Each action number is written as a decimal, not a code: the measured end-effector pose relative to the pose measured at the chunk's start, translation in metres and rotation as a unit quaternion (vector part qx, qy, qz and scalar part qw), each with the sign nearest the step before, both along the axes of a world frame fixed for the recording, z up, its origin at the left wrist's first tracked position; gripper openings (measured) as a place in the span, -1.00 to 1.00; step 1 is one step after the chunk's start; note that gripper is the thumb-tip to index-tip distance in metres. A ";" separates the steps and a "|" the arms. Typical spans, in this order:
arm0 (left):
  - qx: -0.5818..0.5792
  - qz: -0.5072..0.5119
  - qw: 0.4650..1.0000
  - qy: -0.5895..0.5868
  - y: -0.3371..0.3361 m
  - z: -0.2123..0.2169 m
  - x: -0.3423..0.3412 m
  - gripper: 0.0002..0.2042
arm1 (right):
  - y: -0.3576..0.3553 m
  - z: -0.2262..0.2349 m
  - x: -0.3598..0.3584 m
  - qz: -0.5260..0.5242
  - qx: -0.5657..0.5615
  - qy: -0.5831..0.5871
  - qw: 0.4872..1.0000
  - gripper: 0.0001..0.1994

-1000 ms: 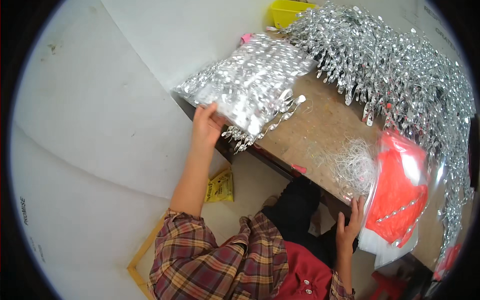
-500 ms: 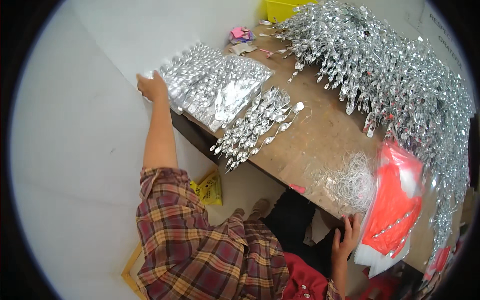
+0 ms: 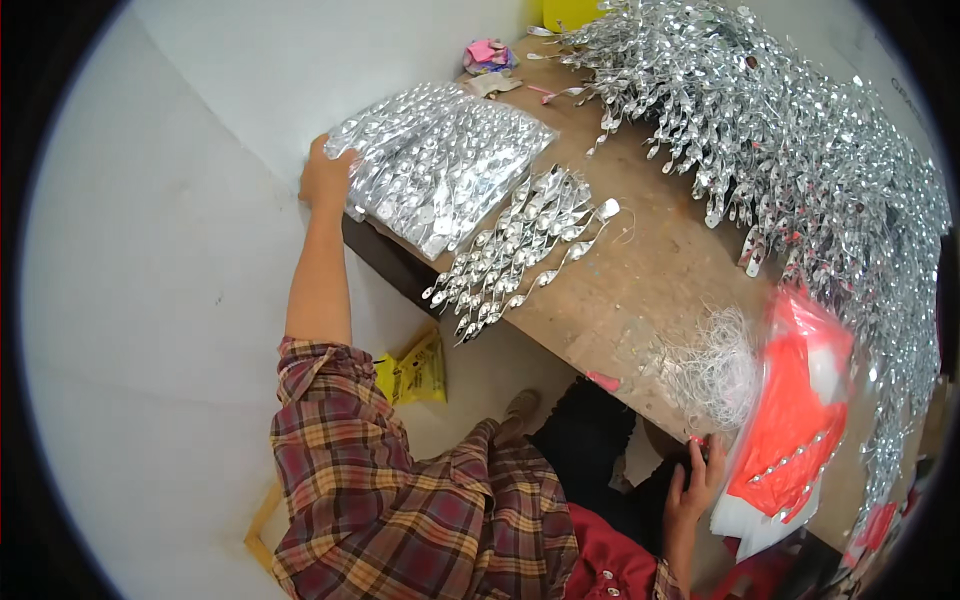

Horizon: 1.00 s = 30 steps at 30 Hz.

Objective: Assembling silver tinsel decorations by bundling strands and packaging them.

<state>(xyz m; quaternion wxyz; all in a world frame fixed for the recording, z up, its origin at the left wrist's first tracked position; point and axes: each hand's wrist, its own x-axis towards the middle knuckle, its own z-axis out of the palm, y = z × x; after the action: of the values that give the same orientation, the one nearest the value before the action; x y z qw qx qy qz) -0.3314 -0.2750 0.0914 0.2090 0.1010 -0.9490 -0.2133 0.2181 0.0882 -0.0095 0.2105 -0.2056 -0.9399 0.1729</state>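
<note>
A clear plastic bag (image 3: 440, 165) packed with rows of silver twisted strips lies at the table's far left. My left hand (image 3: 325, 178) grips its left end, thumb toward the bag, and the fingertips are partly hidden. Beside the bag, a loose bundle of silver twisted strips (image 3: 520, 245) overhangs the front edge. My right hand (image 3: 695, 485) rests at the table edge on the right with its fingers apart, holding nothing. Close to it are a tangle of thin clear thread (image 3: 715, 370) and a red-and-clear plastic bag (image 3: 785, 440) with a few silver strips on top.
A large heap of silver twisted strips (image 3: 760, 130) covers the back and right of the wooden table (image 3: 620, 290). A pink bundle (image 3: 488, 56) and a yellow container (image 3: 572, 12) stand far back. The wall (image 3: 180, 250) rises at left. A yellow bag (image 3: 415, 370) lies below.
My left hand has moved right, from near the wall onto the packed bag's end, closing on it. The bag has shifted slightly right. My right hand has stayed nearly in place.
</note>
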 end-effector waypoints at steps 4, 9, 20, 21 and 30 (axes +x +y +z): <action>0.174 -0.082 0.964 0.182 0.003 0.012 0.007 -0.49 | 0.000 0.007 -0.001 -0.005 -0.140 0.048 0.989 -0.57; 0.279 -0.269 0.867 0.313 0.046 0.083 0.097 -0.58 | 0.029 0.051 -0.010 0.025 -0.085 0.067 0.994 -0.56; 0.361 -0.781 0.509 -0.014 0.160 0.111 0.259 -0.61 | 0.091 0.113 -0.071 0.205 -0.380 0.121 0.894 0.27; 0.357 -0.800 0.479 -0.056 0.176 0.109 0.273 -0.61 | 0.091 0.091 -0.063 0.197 -0.487 0.086 0.847 0.38; 0.573 -0.659 0.375 -0.312 0.243 0.058 0.305 -0.29 | 0.073 0.007 -0.014 0.184 -0.717 0.228 0.633 -0.36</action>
<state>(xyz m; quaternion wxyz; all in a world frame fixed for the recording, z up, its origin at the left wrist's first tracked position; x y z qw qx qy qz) -0.0268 -0.0324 0.1495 -0.4161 -0.4011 -0.3649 -0.7299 0.2039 0.1610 -0.0025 0.1683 -0.0688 -0.4603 0.8689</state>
